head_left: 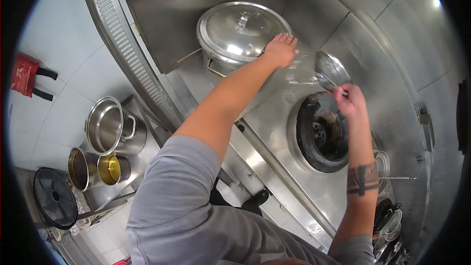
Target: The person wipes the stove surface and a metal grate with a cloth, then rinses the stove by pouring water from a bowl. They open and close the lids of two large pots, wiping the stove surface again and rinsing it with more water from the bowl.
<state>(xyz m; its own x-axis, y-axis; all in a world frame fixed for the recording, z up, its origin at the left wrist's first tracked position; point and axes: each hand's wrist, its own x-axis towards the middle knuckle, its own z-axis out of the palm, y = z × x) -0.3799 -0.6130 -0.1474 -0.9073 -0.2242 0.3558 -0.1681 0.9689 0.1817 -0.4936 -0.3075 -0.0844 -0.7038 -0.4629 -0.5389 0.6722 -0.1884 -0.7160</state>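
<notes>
My left hand [282,50], fingers stretched out, is at the right rim of a large lidded steel pot [221,24] and overlaps its edge. A domed lid with a handle on top covers this pot. My right hand [349,99] is closed round a shiny metal ladle [333,68], its bowl tilted up and to the left. Clear streaks of liquid are in the air between the ladle and my left hand. Below the ladle is the round dark stove burner [321,132], set into the steel worktop [265,113]; my right wrist overlaps its edge.
At left, an open steel pot [105,127], a pot of dark liquid [78,169] and a smaller pot of yellow liquid [113,169] stand on a side table. A black round fan-like cover [55,198] is beyond. Strainers [391,225] hang at lower right.
</notes>
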